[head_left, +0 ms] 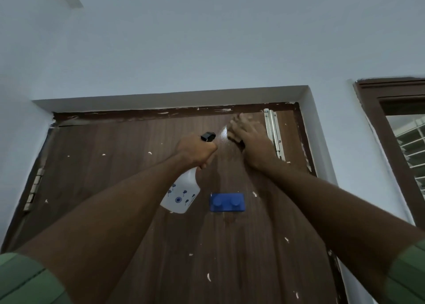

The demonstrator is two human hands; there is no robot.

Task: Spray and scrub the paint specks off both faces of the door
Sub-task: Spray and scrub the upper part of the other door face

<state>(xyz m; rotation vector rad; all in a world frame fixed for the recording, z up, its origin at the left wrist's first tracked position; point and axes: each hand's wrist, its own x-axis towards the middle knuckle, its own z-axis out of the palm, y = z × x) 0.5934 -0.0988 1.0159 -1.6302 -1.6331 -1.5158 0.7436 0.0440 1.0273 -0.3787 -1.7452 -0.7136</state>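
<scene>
A dark brown wooden door fills the lower middle, dotted with several white paint specks. My left hand grips the neck of a white spray bottle with blue prints; its black nozzle points up and right, and a fine mist shows at the tip. My right hand presses against the door near its top, just right of the nozzle. A dark scrubber edge peeks from under that hand; how it is held is hidden. The door surface around the hand looks wet.
A blue two-knob hook plate is fixed to the door below the hands. A metal bolt runs down the door's upper right. Hinges sit on the left edge. The paint-smeared frame top and a window frame at right border the door.
</scene>
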